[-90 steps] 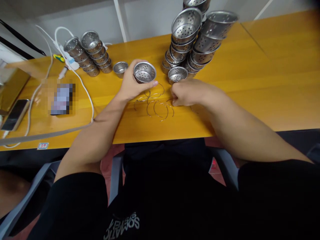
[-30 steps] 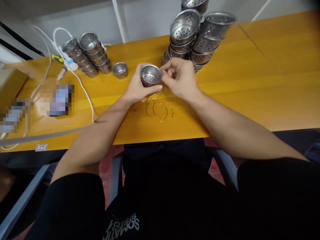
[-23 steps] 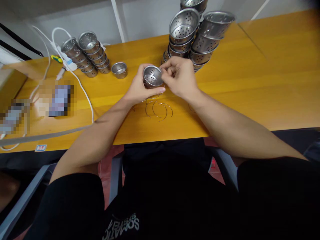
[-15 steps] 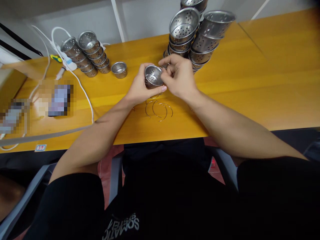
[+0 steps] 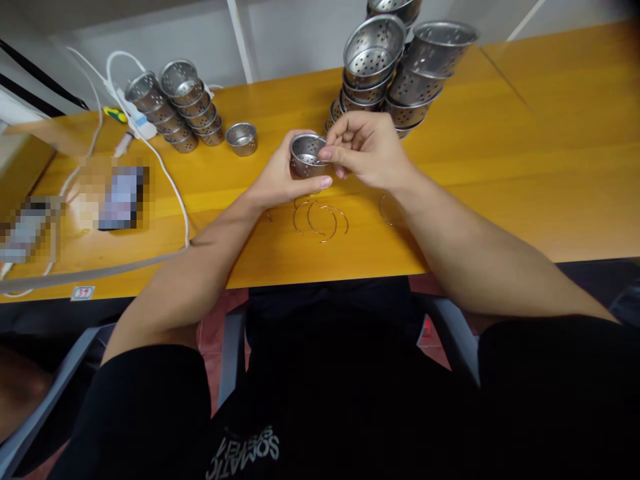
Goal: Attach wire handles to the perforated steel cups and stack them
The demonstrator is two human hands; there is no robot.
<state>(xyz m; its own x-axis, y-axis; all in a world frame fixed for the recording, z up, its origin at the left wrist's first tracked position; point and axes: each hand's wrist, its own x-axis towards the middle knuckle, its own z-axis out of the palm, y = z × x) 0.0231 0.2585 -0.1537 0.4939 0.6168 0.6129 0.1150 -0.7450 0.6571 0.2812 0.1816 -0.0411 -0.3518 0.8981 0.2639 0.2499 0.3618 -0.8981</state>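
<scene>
My left hand is wrapped around a small perforated metal cup, its thumb along the near side. The cup's mouth faces up and a little toward me. At the cup's right rim, the thumb and forefinger of my right hand are pinched together; what they hold, if anything, is too small to make out. Several thin, curved wire pieces lie on the table just below the cup. Another curved wire lies beside my right forearm, partly hidden by it.
Tall stacks of perforated cups stand behind my right hand. Two shorter stacks and a single cup are at the back left. A phone, a power strip and a white cable occupy the left side.
My right hand has shifted slightly right, its forefinger curling in to meet the thumb at the rim. The cup has tilted a little in my left hand.
</scene>
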